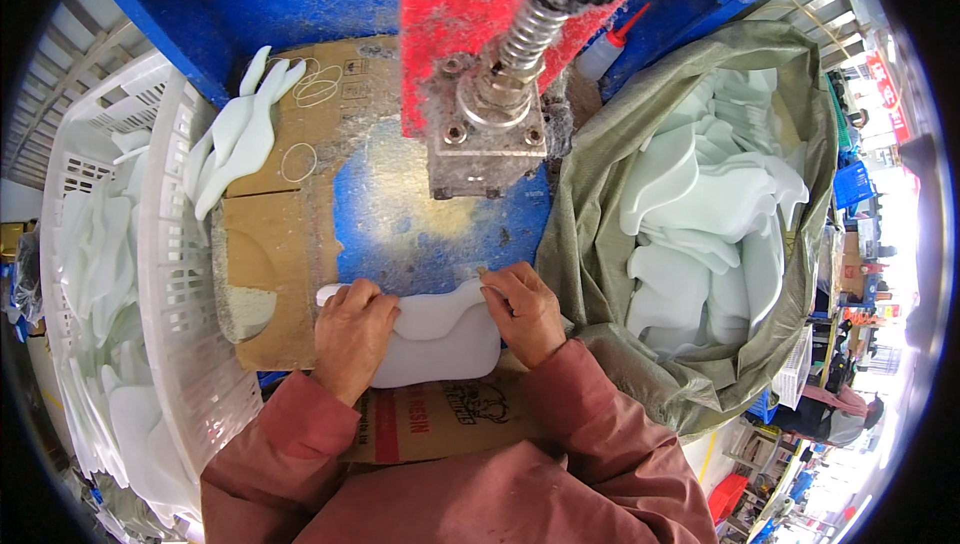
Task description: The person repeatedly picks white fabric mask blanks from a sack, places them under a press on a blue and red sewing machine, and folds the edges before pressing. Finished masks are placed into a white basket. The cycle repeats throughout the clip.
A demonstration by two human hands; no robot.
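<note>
A white, flat, curved piece [440,349] lies across the front edge of the blue machine table. It looks like soft sheet or foam. A wavy line across it makes it look like two layers, but I cannot tell whether it is one piece or two. My left hand [355,337] is closed on its left end, with thumb and fingers over the edge. At the other end, my right hand [524,314] pinches the upper right corner. Just beyond the piece, a metal machine head [487,149] hangs over the blue table [400,244].
A white slatted basket [180,264] at left holds many similar pieces. More pieces [245,129] and rubber bands [298,162] lie on cardboard [275,234]. At right, a green sack [590,214] is full of white pieces. A bottle with a red nozzle [600,54] stands behind.
</note>
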